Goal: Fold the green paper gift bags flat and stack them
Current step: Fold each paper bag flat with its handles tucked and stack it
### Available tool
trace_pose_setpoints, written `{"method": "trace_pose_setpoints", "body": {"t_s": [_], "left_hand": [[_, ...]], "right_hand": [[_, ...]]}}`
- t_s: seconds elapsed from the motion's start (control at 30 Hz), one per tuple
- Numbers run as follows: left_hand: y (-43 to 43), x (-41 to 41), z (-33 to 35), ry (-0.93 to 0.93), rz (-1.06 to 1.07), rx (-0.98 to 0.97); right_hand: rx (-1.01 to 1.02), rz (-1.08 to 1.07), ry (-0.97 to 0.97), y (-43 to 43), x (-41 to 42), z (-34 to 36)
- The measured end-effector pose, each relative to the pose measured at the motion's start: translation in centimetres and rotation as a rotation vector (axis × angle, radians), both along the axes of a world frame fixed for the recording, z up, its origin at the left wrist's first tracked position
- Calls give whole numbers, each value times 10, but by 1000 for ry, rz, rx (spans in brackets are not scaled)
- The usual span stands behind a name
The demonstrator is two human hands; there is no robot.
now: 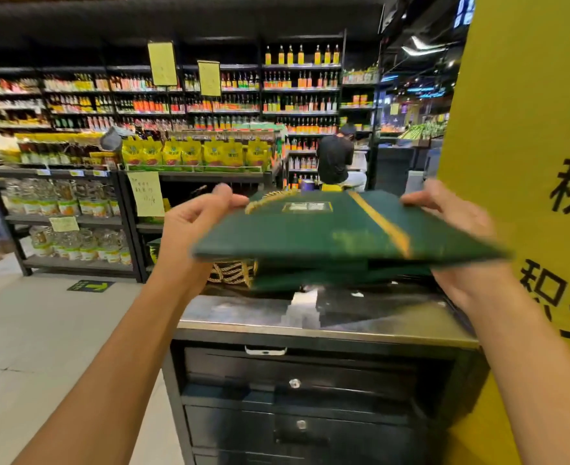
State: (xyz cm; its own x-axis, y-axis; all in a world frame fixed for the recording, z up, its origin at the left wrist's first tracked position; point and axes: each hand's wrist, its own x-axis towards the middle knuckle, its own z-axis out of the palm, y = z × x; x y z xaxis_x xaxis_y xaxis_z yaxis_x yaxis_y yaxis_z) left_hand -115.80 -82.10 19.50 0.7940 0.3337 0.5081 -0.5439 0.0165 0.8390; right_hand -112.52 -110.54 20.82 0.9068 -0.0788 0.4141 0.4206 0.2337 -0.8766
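- One yellow pillar (518,112), printed with black characters, fills my right side; it stands close beside the right arm, so the work stays over the counter.
- One black counter (310,318) with a steel top stands below and serves as the stacking place; I count two round locks on its drawers.
- One green gift bag (327,229), already pressed flat, is held level in the air just above the stack; I judge this is so it can be lowered squarely onto it; one gold stripe crosses its face.
- The stack (330,275) of folded green bags lies on the counter top; it is blurred and half hidden, so I cannot count its layers.
- Two hands hold the bag; the left hand (189,226) pinches its left edge, thumb above and fingers beneath; the right hand (461,223) clamps its right edge, fingers curled over the far corner.
- One gold rope handle (266,197) lies on the bag's top face; more ropes (229,273) bunch at the stack's left.
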Motion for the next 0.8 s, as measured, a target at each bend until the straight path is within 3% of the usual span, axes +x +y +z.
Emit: {"method": "trace_pose_setpoints", "body": {"t_s": [0.17, 0.3, 0.4, 0.53, 0.67, 0.8], "left_hand": [[-6, 10, -30, 144, -26, 115], [-8, 27, -58, 292, -66, 128], [-10, 37, -76, 401, -146, 187], [-14, 46, -87, 488, -236, 141], [-14, 49, -94, 511, -277, 197], [-12, 48, -97, 501, -247, 298]], "right_hand": [[-273, -52, 98, -5, 15, -40], [-306, -136, 126, -2, 27, -69], [-441, -190, 161, -3, 33, -88], [-644, -264, 195, -9, 37, -102], [-982, -492, 29, 0, 38, -110], [-948, -438, -222, 36, 38, -106]]}}
